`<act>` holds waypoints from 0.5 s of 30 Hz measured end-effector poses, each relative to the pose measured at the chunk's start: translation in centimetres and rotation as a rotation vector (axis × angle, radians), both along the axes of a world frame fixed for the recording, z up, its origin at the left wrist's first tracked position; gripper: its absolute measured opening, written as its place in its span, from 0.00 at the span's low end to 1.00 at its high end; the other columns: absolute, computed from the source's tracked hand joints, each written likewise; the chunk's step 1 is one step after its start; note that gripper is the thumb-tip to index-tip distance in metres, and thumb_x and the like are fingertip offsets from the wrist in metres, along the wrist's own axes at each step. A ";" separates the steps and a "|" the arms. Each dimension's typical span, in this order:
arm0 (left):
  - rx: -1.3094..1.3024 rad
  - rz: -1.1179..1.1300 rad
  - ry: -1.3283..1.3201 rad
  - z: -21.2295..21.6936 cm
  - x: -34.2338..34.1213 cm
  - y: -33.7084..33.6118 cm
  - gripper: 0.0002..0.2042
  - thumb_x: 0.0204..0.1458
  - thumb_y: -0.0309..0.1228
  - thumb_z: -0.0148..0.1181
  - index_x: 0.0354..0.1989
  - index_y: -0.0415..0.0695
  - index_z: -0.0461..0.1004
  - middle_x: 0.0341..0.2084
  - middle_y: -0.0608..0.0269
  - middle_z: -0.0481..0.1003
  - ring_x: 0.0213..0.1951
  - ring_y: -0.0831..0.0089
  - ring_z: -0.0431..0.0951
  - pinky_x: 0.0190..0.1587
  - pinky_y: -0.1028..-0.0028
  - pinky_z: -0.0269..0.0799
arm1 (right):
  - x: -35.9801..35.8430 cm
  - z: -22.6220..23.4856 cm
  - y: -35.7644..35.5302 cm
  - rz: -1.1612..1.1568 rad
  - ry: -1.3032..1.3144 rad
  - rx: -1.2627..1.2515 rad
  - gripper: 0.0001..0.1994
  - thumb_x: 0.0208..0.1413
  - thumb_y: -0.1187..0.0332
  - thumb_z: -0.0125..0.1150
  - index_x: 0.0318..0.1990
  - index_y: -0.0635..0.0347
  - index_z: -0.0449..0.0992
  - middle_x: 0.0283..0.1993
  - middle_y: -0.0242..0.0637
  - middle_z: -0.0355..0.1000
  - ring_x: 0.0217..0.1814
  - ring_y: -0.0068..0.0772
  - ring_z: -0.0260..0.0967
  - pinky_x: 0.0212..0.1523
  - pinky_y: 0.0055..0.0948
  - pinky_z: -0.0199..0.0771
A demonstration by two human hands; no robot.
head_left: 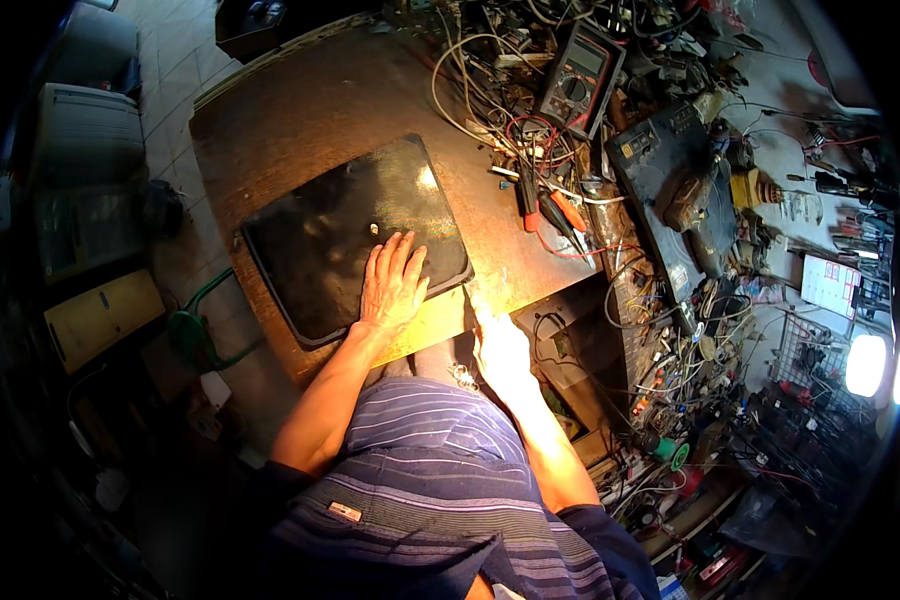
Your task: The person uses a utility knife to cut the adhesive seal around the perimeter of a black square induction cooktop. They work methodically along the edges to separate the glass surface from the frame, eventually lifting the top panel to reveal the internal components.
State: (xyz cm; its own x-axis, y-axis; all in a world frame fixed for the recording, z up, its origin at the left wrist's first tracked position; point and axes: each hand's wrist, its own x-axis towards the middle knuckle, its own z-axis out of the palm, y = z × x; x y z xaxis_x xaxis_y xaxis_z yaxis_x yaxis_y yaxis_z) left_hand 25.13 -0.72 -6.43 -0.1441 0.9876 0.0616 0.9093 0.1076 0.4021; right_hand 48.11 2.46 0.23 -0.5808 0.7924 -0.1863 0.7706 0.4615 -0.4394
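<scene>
A flat black rectangular panel (320,240) with rounded corners lies at an angle on the brown wooden table, a small light badge near its middle. My left hand (394,285) rests on its near part, fingers stretched out and palm down, holding nothing. Just beyond the panel's right near corner, at the table's front edge, is my right hand (502,350). Its fingers are curled closed and strong glare washes them out. A dark slim shape shows by the fingertips, too unclear to name.
Right of the panel lie a multimeter (580,80), its red and black probes (550,212) and tangled cables (470,75). A dark flat case (670,150) and heaps of small parts line the right side. At the left stands a green-framed stool (195,330).
</scene>
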 end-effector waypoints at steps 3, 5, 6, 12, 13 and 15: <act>-0.035 -0.004 0.027 0.0 0.2 0.0 0.28 0.55 0.39 0.68 0.64 0.45 0.70 0.71 0.53 0.64 0.73 0.53 0.59 0.75 0.49 0.52 | -0.7 0.6 0.6 0.004 -0.083 -0.062 0.23 0.62 0.73 0.55 0.66 0.55 0.71 0.40 0.61 0.73 0.31 0.59 0.77 0.33 0.49 0.79; -0.045 -0.004 0.030 0.0 0.3 0.2 0.28 0.55 0.39 0.67 0.64 0.45 0.71 0.71 0.54 0.64 0.73 0.53 0.59 0.75 0.50 0.53 | -1.2 0.5 1.1 -0.001 -0.124 -0.086 0.24 0.61 0.73 0.56 0.66 0.55 0.71 0.39 0.60 0.73 0.32 0.59 0.77 0.34 0.49 0.79; -0.058 -0.008 0.029 0.0 0.3 0.2 0.28 0.55 0.39 0.67 0.64 0.45 0.71 0.71 0.54 0.64 0.73 0.53 0.59 0.75 0.50 0.53 | -1.5 0.6 1.4 -0.010 -0.156 -0.096 0.25 0.59 0.74 0.58 0.65 0.55 0.72 0.38 0.58 0.74 0.32 0.59 0.77 0.35 0.49 0.79; -0.045 -0.011 0.013 0.2 0.1 0.1 0.27 0.55 0.38 0.66 0.64 0.45 0.70 0.71 0.53 0.63 0.73 0.53 0.59 0.74 0.49 0.53 | -3.0 0.9 4.8 0.058 -0.191 -0.138 0.27 0.55 0.75 0.60 0.66 0.57 0.73 0.35 0.58 0.76 0.34 0.60 0.78 0.37 0.50 0.80; -0.039 -0.012 -0.007 0.2 0.0 0.2 0.28 0.55 0.37 0.67 0.64 0.45 0.69 0.71 0.52 0.63 0.73 0.52 0.59 0.74 0.49 0.53 | -3.6 0.8 5.7 0.064 -0.187 -0.133 0.28 0.55 0.75 0.60 0.66 0.57 0.73 0.35 0.58 0.76 0.34 0.60 0.78 0.37 0.50 0.80; -0.044 -0.009 -0.006 0.1 0.0 0.2 0.28 0.55 0.37 0.66 0.64 0.45 0.69 0.71 0.53 0.63 0.73 0.53 0.59 0.74 0.50 0.53 | -5.0 1.0 7.9 0.095 -0.195 -0.129 0.28 0.54 0.76 0.59 0.66 0.57 0.74 0.36 0.59 0.77 0.36 0.61 0.79 0.38 0.50 0.81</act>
State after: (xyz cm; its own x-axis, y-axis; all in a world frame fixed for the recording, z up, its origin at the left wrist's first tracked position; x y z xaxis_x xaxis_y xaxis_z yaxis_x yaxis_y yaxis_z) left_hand 25.14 -0.55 -6.29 -0.1349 0.9907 0.0174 0.9078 0.1166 0.4029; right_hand 43.07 10.34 1.26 -0.5947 0.6985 -0.3980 0.8025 0.4857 -0.3467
